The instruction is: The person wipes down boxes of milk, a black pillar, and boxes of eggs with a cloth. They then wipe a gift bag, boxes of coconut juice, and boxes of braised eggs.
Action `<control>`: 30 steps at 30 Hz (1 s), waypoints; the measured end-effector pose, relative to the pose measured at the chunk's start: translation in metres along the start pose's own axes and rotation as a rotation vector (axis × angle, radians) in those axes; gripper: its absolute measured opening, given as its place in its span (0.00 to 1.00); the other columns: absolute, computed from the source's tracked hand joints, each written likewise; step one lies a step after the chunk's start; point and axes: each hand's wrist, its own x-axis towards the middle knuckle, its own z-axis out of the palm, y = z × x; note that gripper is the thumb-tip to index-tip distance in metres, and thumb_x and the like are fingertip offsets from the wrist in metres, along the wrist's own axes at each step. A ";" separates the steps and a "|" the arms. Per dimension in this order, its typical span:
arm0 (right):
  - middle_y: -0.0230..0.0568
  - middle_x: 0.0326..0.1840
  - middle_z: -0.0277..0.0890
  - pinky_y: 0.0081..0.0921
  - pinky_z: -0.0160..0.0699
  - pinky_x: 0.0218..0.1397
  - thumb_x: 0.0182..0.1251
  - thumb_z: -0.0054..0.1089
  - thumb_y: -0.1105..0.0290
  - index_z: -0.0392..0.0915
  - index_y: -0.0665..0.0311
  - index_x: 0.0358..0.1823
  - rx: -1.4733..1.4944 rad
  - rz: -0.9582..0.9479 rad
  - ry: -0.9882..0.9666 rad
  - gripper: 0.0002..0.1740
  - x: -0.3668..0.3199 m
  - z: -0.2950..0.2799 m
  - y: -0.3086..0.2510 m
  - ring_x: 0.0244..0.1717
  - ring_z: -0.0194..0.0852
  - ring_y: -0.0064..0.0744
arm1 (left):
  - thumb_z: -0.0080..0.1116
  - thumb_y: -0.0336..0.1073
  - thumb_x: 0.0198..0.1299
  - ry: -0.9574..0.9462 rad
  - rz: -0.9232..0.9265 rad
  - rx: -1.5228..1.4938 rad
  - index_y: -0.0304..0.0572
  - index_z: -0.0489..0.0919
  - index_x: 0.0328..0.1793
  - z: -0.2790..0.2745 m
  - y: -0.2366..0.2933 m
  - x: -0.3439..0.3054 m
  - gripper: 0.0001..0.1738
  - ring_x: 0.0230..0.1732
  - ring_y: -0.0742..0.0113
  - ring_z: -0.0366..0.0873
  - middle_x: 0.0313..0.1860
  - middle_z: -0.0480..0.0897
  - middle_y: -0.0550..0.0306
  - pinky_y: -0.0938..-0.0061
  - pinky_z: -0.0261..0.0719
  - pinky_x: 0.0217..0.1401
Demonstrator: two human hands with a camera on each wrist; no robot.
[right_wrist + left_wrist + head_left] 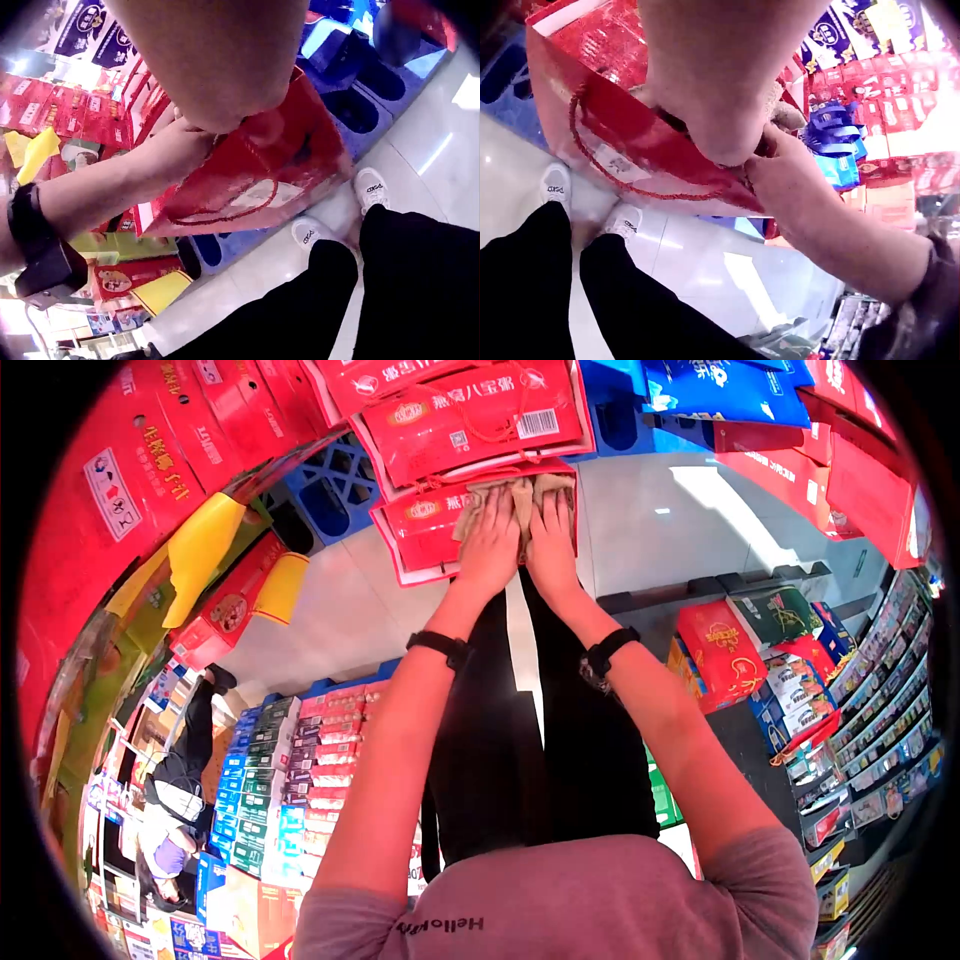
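In the head view a tan cloth (pixel 523 500) lies bunched on the front red gift bag (pixel 420 540), which has Chinese lettering and a rope handle. My left hand (pixel 490 550) and right hand (pixel 550 550) press side by side on this cloth, fingers stretched forward over it. Part of the cloth (pixel 786 115) shows past the left hand in the left wrist view, where the right hand (pixel 784 159) reaches in at the bag's upper edge. The near hand hides much of the contact in both wrist views. A red cord handle (pixel 262 202) hangs down the bag's side.
Another red gift bag (pixel 470 425) stands directly behind. Red cartons (pixel 150 470) are stacked at left, beside yellow cards (pixel 205 545). Blue pallets (pixel 335 485) sit under the goods. To the right are more red boxes (pixel 720 655) and shelves. A person (pixel 180 800) is at far left.
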 end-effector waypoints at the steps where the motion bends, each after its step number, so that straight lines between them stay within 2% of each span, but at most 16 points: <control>1: 0.56 0.66 0.52 0.42 0.50 0.69 0.52 0.49 0.79 0.61 0.71 0.61 0.034 0.005 0.027 0.30 0.000 -0.001 -0.003 0.69 0.43 0.58 | 0.52 0.30 0.50 0.022 -0.009 0.014 0.32 0.62 0.63 0.000 0.001 0.001 0.31 0.71 0.44 0.49 0.67 0.58 0.39 0.54 0.55 0.69; 2: 0.56 0.66 0.52 0.42 0.50 0.69 0.52 0.49 0.79 0.61 0.71 0.61 0.041 0.003 0.039 0.30 0.000 -0.003 -0.006 0.69 0.43 0.58 | 0.50 0.27 0.49 0.043 -0.015 0.028 0.32 0.63 0.63 -0.001 0.002 0.001 0.31 0.71 0.46 0.51 0.67 0.59 0.42 0.56 0.56 0.69; 3: 0.57 0.65 0.53 0.42 0.51 0.69 0.52 0.48 0.80 0.61 0.71 0.61 0.151 0.010 0.005 0.30 -0.002 0.000 -0.006 0.69 0.45 0.58 | 0.50 0.24 0.49 0.084 -0.044 -0.121 0.32 0.62 0.64 -0.001 0.002 -0.003 0.32 0.70 0.47 0.53 0.68 0.59 0.42 0.55 0.55 0.69; 6: 0.59 0.64 0.56 0.41 0.53 0.68 0.51 0.48 0.82 0.63 0.74 0.58 0.329 -0.029 0.041 0.28 0.000 -0.004 -0.010 0.66 0.51 0.59 | 0.51 0.26 0.49 0.094 -0.160 -0.036 0.33 0.60 0.66 -0.001 0.009 -0.013 0.33 0.70 0.48 0.53 0.68 0.58 0.42 0.57 0.57 0.68; 8: 0.60 0.62 0.57 0.42 0.56 0.66 0.50 0.49 0.82 0.66 0.75 0.54 0.442 -0.077 0.010 0.25 0.005 -0.013 -0.015 0.62 0.55 0.60 | 0.52 0.27 0.50 0.082 -0.203 -0.069 0.34 0.58 0.68 -0.027 0.027 -0.012 0.36 0.69 0.45 0.54 0.69 0.56 0.39 0.58 0.59 0.67; 10: 0.59 0.61 0.60 0.43 0.58 0.63 0.51 0.49 0.81 0.68 0.76 0.51 0.453 -0.136 0.091 0.22 0.019 -0.029 -0.020 0.60 0.58 0.60 | 0.52 0.28 0.50 0.286 -0.182 -0.328 0.35 0.56 0.69 -0.041 0.033 -0.004 0.36 0.69 0.41 0.52 0.69 0.54 0.35 0.56 0.57 0.67; 11: 0.59 0.60 0.60 0.44 0.59 0.63 0.51 0.49 0.80 0.68 0.76 0.51 0.426 -0.220 0.181 0.22 0.029 -0.040 -0.021 0.59 0.58 0.60 | 0.52 0.30 0.52 0.359 -0.115 -0.452 0.34 0.57 0.69 -0.050 0.035 0.005 0.35 0.70 0.39 0.50 0.68 0.54 0.32 0.47 0.51 0.67; 12: 0.58 0.59 0.61 0.45 0.59 0.62 0.51 0.49 0.79 0.68 0.76 0.50 0.398 -0.302 0.265 0.21 0.038 -0.055 -0.024 0.59 0.59 0.60 | 0.52 0.30 0.52 0.359 -0.114 -0.452 0.34 0.57 0.69 -0.059 0.036 0.015 0.35 0.70 0.39 0.50 0.68 0.54 0.32 0.47 0.51 0.67; 14: 0.56 0.59 0.63 0.45 0.60 0.61 0.48 0.50 0.79 0.71 0.74 0.48 0.256 -0.243 0.386 0.21 0.066 -0.072 -0.025 0.59 0.59 0.57 | 0.52 0.31 0.52 0.411 -0.108 -0.004 0.33 0.59 0.66 -0.067 0.033 0.040 0.33 0.71 0.39 0.47 0.69 0.54 0.36 0.45 0.47 0.68; 17: 0.56 0.60 0.62 0.45 0.59 0.63 0.48 0.50 0.77 0.71 0.73 0.49 0.142 -0.162 0.336 0.22 0.113 -0.067 -0.004 0.60 0.58 0.56 | 0.53 0.32 0.51 0.260 -0.050 0.085 0.31 0.60 0.64 -0.067 0.014 0.092 0.33 0.71 0.39 0.46 0.68 0.56 0.38 0.43 0.46 0.68; 19: 0.56 0.60 0.62 0.45 0.56 0.65 0.51 0.48 0.73 0.71 0.72 0.50 -0.099 -0.133 0.283 0.22 0.131 -0.047 0.004 0.62 0.57 0.56 | 0.53 0.32 0.50 0.228 -0.053 0.138 0.30 0.61 0.64 -0.058 0.001 0.104 0.33 0.71 0.39 0.46 0.68 0.56 0.38 0.43 0.46 0.68; 22: 0.56 0.59 0.62 0.48 0.53 0.67 0.54 0.46 0.71 0.71 0.72 0.50 -0.064 -0.150 0.263 0.21 0.137 -0.025 -0.011 0.64 0.55 0.55 | 0.55 0.32 0.48 0.135 -0.094 0.188 0.29 0.62 0.63 -0.056 -0.014 0.093 0.33 0.71 0.38 0.46 0.68 0.56 0.37 0.44 0.46 0.69; 24: 0.56 0.61 0.61 0.43 0.55 0.67 0.56 0.46 0.70 0.69 0.70 0.53 -0.105 -0.165 0.206 0.22 0.131 -0.015 -0.029 0.67 0.51 0.56 | 0.57 0.32 0.47 0.143 -0.250 0.285 0.29 0.62 0.63 -0.059 -0.029 0.074 0.35 0.71 0.38 0.46 0.67 0.56 0.33 0.47 0.48 0.69; 26: 0.52 0.61 0.61 0.41 0.55 0.67 0.55 0.47 0.70 0.72 0.69 0.49 -0.008 -0.290 0.020 0.19 0.131 -0.008 -0.049 0.68 0.50 0.55 | 0.57 0.33 0.47 0.232 -0.212 0.204 0.27 0.61 0.63 -0.074 -0.039 0.054 0.35 0.68 0.35 0.51 0.64 0.57 0.29 0.50 0.52 0.68; 28: 0.50 0.61 0.62 0.41 0.55 0.67 0.55 0.47 0.70 0.73 0.68 0.47 0.057 -0.293 0.018 0.18 0.132 -0.004 -0.070 0.68 0.50 0.54 | 0.57 0.33 0.48 0.132 -0.444 0.105 0.25 0.61 0.62 -0.088 -0.045 0.044 0.34 0.62 0.32 0.57 0.62 0.60 0.28 0.51 0.56 0.65; 30: 0.48 0.61 0.63 0.40 0.55 0.68 0.55 0.47 0.71 0.75 0.67 0.45 0.125 -0.306 0.002 0.17 0.134 -0.002 -0.076 0.68 0.50 0.53 | 0.56 0.33 0.50 0.091 -0.447 0.128 0.24 0.60 0.62 -0.092 -0.048 0.046 0.34 0.62 0.34 0.58 0.63 0.60 0.30 0.53 0.57 0.65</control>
